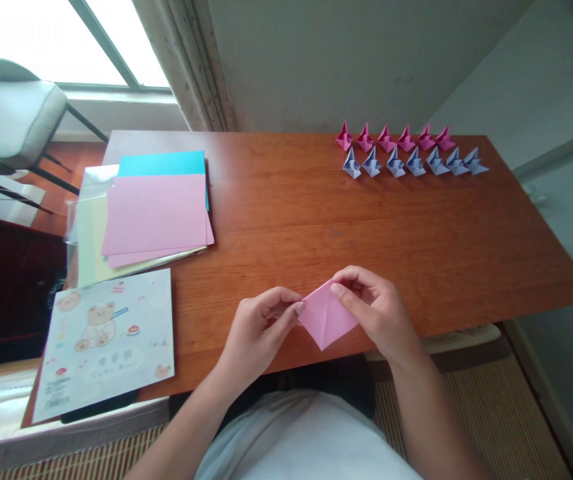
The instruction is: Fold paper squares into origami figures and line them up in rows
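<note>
Between my hands is a folded piece of pink paper (324, 319), its tip pointing down toward me and a crease running down its middle. My left hand (265, 323) pinches its left corner between thumb and fingers. At the upper right edge, my right hand (371, 305) grips the paper, thumb on the front face and fingers behind. The paper is held just above the front edge of the wooden table (276, 247). What the fingers do behind the sheet is hidden.
Folded dark pink paper figures (385, 139) stand in a row at the back right, with a row of bluish-grey paper figures (395, 163) before them. To the left lie pink sheets (159, 213), a blue sheet (161, 163) and a bear-printed pad (111, 340). A chair (16, 120) stands beyond.
</note>
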The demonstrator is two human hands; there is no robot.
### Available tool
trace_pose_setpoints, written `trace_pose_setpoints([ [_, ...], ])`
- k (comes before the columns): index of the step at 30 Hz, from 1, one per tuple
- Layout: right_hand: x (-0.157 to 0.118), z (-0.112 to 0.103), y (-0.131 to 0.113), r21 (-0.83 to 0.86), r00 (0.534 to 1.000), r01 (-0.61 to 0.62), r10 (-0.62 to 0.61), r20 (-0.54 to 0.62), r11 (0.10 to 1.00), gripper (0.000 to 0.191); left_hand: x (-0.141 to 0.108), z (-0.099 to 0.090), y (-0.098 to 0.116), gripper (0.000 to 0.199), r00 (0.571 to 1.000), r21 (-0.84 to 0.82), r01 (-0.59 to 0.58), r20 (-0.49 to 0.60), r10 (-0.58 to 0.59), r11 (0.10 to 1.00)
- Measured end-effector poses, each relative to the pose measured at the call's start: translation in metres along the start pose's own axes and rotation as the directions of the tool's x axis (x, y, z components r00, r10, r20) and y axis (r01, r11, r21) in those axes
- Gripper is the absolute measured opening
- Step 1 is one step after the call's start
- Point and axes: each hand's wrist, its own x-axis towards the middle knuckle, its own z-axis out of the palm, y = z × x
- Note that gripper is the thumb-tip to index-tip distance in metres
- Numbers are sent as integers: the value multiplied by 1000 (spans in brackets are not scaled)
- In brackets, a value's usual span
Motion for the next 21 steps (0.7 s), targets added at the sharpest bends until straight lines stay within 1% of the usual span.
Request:
trace_pose_setpoints([
  [3, 1, 0, -3, -55, 999, 21, -19, 42, 998, 12, 0, -1, 0, 19, 1000, 11, -1, 11, 1, 1000],
  [5, 1, 0, -5, -93, 997, 56, -52, 50, 994, 13, 0, 0, 0, 18, 1000, -18, 9, 4, -9, 1000],
  [7, 1, 1, -7, -106, 996, 87, -85, 29, 991, 15, 0, 1, 1, 17, 999, -100, 26, -24, -29, 995],
  [10, 0, 5, -8, -63, 993, 114, -116, -26, 991, 14, 1, 5, 4, 18, 995, -288, 66, -49, -84, 955],
  [11, 0, 6, -8, -39, 992, 119, -121, -45, 992, 13, 0, 6, 5, 18, 994, -338, 87, -33, -104, 937],
  [13, 0, 9, -8, 14, 989, 122, -120, -87, 992, 12, 0, 9, 7, 20, 990, -394, 140, 43, -134, 908],
  [15, 0, 11, -7, 62, 984, 125, -116, -132, 990, 12, 0, 12, 7, 21, 981, -397, 184, 127, -145, 899],
  [16, 0, 12, -6, 74, 981, 132, -119, -156, 988, 11, -1, 13, 6, 21, 977, -386, 195, 152, -147, 901],
  [18, 1, 13, -7, 66, 971, 155, -139, -195, 986, 11, -1, 14, 5, 21, 977, -361, 194, 159, -145, 912],
  [21, 2, 13, -8, -14, 958, 179, -178, -225, 984, 12, -1, 14, 2, 24, 982, -323, 168, 134, -130, 931],
])
